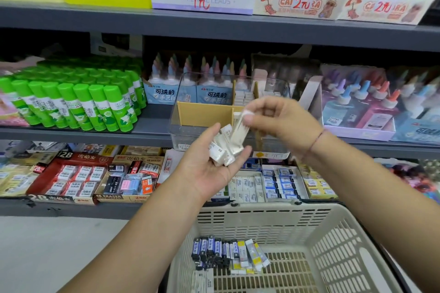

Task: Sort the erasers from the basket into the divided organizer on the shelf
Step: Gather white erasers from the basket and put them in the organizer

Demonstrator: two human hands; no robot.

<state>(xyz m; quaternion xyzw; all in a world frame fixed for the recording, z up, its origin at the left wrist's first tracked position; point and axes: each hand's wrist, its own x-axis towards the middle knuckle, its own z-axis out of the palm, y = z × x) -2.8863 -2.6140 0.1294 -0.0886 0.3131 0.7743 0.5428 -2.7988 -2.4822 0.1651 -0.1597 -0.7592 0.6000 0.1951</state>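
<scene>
several white erasers (222, 147) sit in the half-curled left grip (209, 166); right grip (273, 119) pinches one, best lowered upright into the matching compartment of the organizer (183, 134).

the right grip (273, 118) is motion-blurred, and so is the white eraser (238, 133) it pinches; its label cannot be read. the left grip (209, 164) and its handful of erasers (221, 150) hide the organizer (177, 133) front. the basket (333, 240) runs off the bottom edge; print on its loose erasers (228, 252) is too small to read.
</scene>
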